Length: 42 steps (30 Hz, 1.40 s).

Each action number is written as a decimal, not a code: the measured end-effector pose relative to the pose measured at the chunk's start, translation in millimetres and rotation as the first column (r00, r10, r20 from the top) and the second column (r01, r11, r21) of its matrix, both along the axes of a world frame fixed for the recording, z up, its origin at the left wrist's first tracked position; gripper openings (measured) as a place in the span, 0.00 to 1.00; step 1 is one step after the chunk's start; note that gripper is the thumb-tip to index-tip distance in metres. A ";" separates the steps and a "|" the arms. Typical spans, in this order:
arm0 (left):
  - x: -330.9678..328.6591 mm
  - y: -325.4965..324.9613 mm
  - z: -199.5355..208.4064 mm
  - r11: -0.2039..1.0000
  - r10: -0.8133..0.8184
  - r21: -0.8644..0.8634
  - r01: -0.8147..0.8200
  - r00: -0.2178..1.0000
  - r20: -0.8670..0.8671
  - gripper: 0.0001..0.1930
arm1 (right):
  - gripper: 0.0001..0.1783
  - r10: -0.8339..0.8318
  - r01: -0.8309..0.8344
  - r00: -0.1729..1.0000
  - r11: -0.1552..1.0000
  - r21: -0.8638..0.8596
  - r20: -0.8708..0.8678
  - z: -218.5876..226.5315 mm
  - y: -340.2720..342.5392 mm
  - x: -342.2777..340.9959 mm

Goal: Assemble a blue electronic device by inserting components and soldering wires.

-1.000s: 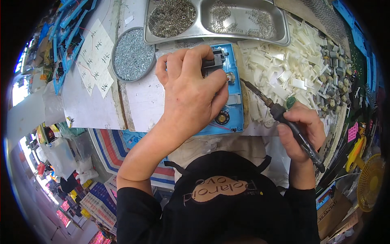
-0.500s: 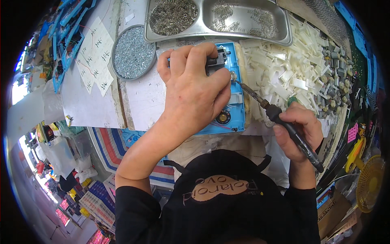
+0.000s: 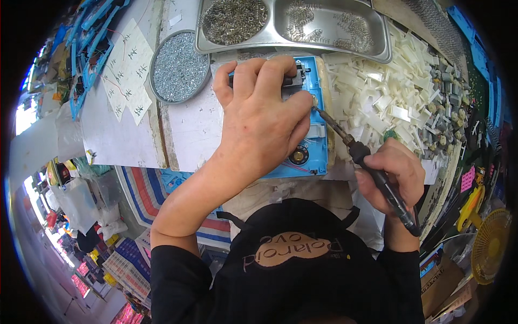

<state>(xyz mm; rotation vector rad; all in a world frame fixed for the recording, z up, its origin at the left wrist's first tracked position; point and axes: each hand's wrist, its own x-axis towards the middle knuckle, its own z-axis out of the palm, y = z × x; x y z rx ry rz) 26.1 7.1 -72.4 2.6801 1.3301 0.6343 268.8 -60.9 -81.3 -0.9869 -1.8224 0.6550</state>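
Observation:
A blue plastic casing (image 3: 318, 154) lies in front of me with a black block (image 3: 294, 80) and a round black part (image 3: 298, 155) in it. My left hand (image 3: 259, 110) is closed over the casing, its curled fingers on the black block. Its thumb reaches toward the casing's right side and hides much of the inside. In my right hand (image 3: 393, 175) is a soldering iron (image 3: 381, 175) with a black handle and a thin metal barrel, held slantwise. The iron's tip is at the casing beside my left thumb; what lies under the tip is too small to tell.
Behind the casing stands a steel tray (image 3: 294, 47) with small springs. A round dish (image 3: 179, 100) of small metal pieces sits to the left, near marked paper (image 3: 127, 81). White plastic parts (image 3: 396, 86) and grey parts (image 3: 450, 100) are heaped at right. A yellow fan (image 3: 490, 245) stands lower right.
The handle end of the soldering iron has swung slightly left and down with my right hand. Its tip stays by my left thumb. The left hand keeps its hold on the casing.

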 end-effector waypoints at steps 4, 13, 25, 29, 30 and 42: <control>0.2 0.1 -0.2 1.000 0.001 0.007 -0.001 1.000 -0.004 0.05 | 0.19 0.009 -0.014 0.998 0.998 0.068 0.065 1.5 1.3 -1.3; 0.8 0.0 0.5 1.000 0.002 0.004 -0.002 1.000 0.002 0.06 | 0.19 0.010 -0.011 0.999 1.000 0.026 0.031 5.6 1.3 5.7; 1.3 0.1 2.2 1.000 0.007 0.001 -0.007 1.000 -0.013 0.06 | 0.19 -0.007 0.006 0.999 0.999 0.033 0.038 7.3 1.0 8.1; 1.3 -0.6 1.6 1.000 0.009 0.011 -0.009 1.000 -0.015 0.06 | 0.18 -0.004 0.003 0.999 0.999 0.044 0.034 5.0 0.5 9.9; 1.1 -0.2 1.2 1.000 0.008 0.012 -0.008 1.000 -0.013 0.06 | 0.18 -0.004 0.002 0.999 0.999 0.046 0.037 5.2 0.8 10.3; -0.9 -2.9 1.8 1.000 0.001 0.024 -0.001 1.000 -0.006 0.10 | 0.18 -0.017 0.014 0.999 0.998 0.066 0.036 4.6 2.6 13.6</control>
